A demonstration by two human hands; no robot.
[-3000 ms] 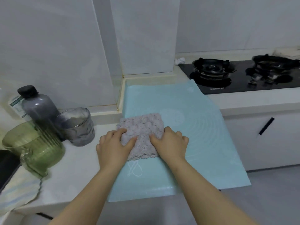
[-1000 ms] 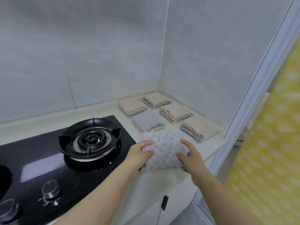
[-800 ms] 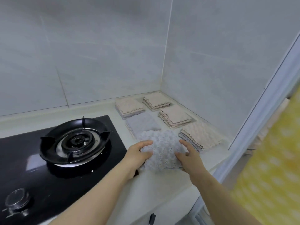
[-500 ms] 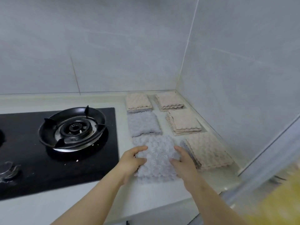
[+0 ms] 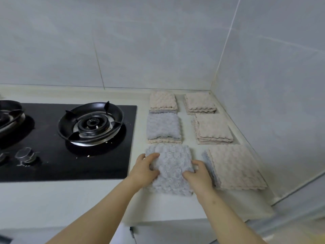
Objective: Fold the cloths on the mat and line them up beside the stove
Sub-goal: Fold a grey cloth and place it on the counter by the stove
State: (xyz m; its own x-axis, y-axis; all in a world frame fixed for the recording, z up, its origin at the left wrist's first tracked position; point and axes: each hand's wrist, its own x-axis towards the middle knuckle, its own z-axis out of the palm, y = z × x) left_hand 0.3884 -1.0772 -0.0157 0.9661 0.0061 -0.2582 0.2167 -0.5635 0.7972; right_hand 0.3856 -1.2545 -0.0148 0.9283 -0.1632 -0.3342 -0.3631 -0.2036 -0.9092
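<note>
Fluffy grey square cloth (image 5: 171, 170) between left hand (image 5: 146, 170), right hand (image 5: 197, 175)

Left hand (image 5: 145, 170): bare
Right hand (image 5: 198, 175): bare
Left forearm (image 5: 98, 213): bare to frame edge
Right forearm (image 5: 226, 221): bare, dark spot near wrist

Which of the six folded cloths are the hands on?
The grey fluffy folded cloth, front of the row beside the black stove; the left hand and right hand grip its sides. The other grey cloth lies behind it.
</note>
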